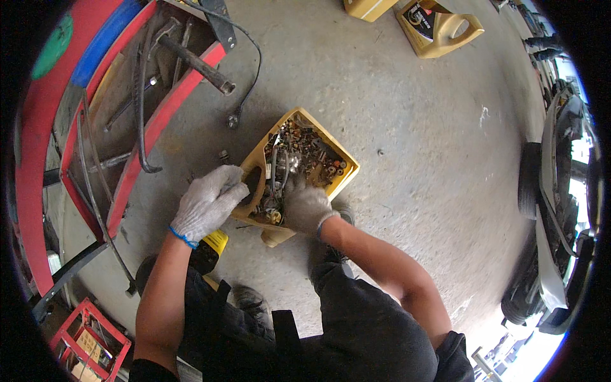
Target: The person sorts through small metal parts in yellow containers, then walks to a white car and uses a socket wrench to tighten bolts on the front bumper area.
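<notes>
A yellow cut-open plastic jug (331,137) lies on the concrete floor as a tray, filled with several small rusty bolts, nuts and metal parts (305,156). My left hand (207,204), in a grey knit glove with a blue cuff, grips the jug's handle at its left side. My right hand (305,207), gloved the same, reaches into the near end of the jug with its fingers down among the parts; whether it holds one is hidden. I am crouched, with my dark trousers (356,318) below.
A red metal frame (137,162) with bars, rods and a black cable stands at the left. Two yellow oil jugs (439,25) sit at the far side. A vehicle's wheel (528,181) and bumper are at the right. A small red rack (89,337) is at the lower left.
</notes>
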`<control>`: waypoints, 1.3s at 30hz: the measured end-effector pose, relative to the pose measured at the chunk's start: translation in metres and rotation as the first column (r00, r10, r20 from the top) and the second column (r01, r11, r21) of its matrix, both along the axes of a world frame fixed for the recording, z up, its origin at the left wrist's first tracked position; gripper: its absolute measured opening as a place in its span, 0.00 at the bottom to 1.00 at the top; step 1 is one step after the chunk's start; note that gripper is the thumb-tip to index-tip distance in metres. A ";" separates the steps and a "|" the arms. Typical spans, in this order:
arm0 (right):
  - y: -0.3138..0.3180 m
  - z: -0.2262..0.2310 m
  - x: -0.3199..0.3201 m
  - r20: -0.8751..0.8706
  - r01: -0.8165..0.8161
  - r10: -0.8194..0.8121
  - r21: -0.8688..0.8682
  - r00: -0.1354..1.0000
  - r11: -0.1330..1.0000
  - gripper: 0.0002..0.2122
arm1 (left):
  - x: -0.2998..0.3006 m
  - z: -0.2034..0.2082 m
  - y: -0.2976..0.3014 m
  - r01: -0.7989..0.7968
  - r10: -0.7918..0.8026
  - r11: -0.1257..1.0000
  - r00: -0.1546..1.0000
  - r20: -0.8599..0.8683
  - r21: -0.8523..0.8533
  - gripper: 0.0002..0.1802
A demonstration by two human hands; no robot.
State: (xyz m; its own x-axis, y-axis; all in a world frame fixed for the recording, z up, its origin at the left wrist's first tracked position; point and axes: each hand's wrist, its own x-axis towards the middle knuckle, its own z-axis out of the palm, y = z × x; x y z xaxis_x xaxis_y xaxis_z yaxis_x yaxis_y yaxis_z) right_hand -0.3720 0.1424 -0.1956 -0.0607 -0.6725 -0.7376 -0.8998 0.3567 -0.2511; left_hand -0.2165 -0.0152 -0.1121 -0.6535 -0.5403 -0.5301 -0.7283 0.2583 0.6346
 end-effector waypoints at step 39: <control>-0.017 -0.016 -0.040 -0.217 0.286 -0.319 -0.171 0.923 0.943 0.36 | 0.001 0.005 0.002 -0.018 0.018 0.999 1.000 0.012 0.046 0.26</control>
State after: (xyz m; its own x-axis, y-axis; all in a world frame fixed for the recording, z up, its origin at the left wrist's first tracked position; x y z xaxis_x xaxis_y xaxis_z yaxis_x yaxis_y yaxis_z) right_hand -0.4122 0.1254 -0.2120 -0.4393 -0.6854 -0.5806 -0.7935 0.5992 -0.1070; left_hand -0.2151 -0.0128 -0.1073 -0.6376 -0.5266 -0.5622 -0.7399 0.2153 0.6374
